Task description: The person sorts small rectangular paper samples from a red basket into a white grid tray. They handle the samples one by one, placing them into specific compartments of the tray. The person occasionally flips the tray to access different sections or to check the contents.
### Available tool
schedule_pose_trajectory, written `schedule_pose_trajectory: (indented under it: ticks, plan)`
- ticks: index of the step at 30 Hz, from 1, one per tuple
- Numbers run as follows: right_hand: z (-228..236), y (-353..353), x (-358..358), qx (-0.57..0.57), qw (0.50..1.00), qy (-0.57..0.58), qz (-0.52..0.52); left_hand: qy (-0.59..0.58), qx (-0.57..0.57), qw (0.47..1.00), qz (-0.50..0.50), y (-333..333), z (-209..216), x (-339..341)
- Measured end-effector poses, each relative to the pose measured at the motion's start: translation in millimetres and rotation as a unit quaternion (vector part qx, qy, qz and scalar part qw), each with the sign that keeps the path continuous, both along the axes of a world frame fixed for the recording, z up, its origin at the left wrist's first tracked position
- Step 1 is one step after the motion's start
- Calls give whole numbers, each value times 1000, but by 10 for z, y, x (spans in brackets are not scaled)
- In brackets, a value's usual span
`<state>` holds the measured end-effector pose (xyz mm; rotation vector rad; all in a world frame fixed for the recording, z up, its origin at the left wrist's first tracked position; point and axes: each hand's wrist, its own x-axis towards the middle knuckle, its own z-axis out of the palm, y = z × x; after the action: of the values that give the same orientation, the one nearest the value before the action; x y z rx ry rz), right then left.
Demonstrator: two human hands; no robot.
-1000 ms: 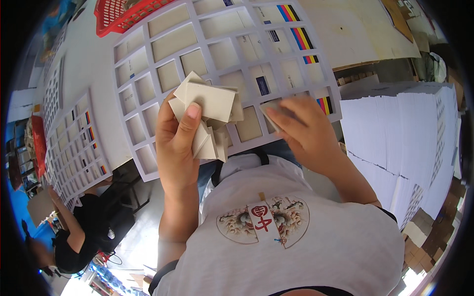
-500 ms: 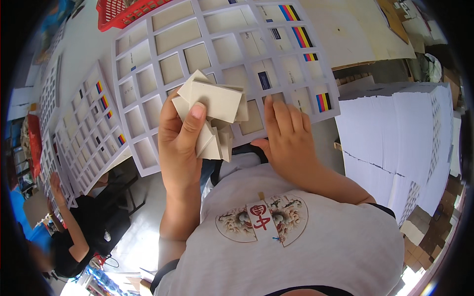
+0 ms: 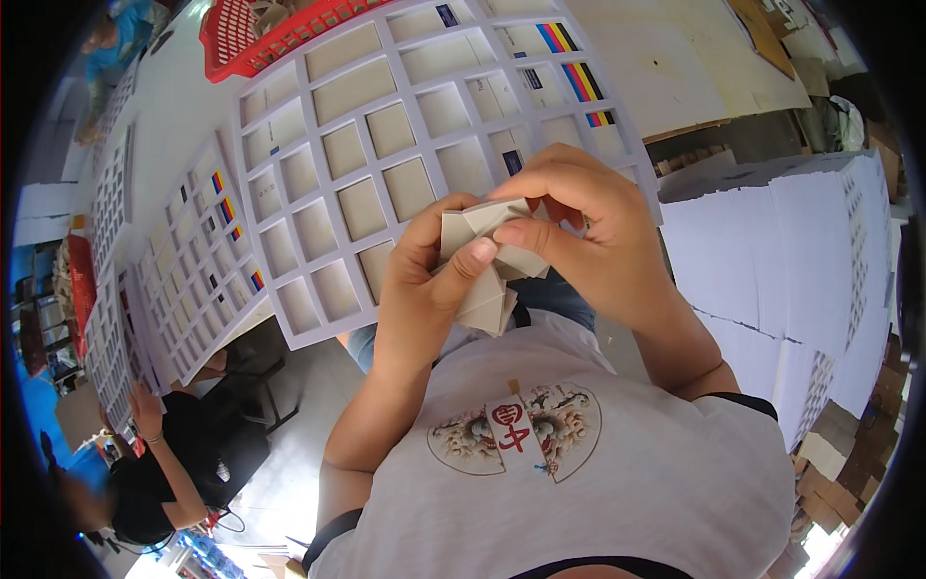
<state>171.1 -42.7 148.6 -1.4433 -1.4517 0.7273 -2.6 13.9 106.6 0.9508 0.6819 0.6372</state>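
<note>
My left hand (image 3: 420, 289) grips a loose fanned bunch of small beige cardboard pieces (image 3: 482, 301), its thumb pressed on top. My right hand (image 3: 608, 217) has closed on the upper part of the same bunch, thumb on a piece and fingers curled behind it. Both thumbs lie close together; the far fingers are hidden by the pieces. Just beyond and beneath the hands lies a white sheet with a grid of cut-out windows (image 3: 311, 125). Beige board shows in several of these windows, and striped colour bars run along its right side.
A red plastic basket (image 3: 224, 53) stands at the table's far side. More white grid sheets (image 3: 193, 261) lie to the left, where a co-worker's hand (image 3: 147, 413) touches one. Tall stacks of white sheets (image 3: 762, 261) rise at my right.
My right hand has lifted off the sheet and come to the cardboard pieces. My left hand has moved right and slightly nearer with them. The view has shifted a little.
</note>
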Motion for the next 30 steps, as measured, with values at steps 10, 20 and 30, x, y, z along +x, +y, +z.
schedule_pose_trajectory:
  ticks: [10, 20, 30]
  plan:
    - [-56, -22, 399, 12, 966, 194, -170, 24, 63, 997, 30, 32, 75, 156]
    - [-470, -336, 750, -69, 989, -47, -120, 49, 33, 998, 2, -52, 18, -51]
    - [-438, -262, 733, -152, 976, 84, -134, 65, 16, 978, -197, -308, -78, -43]
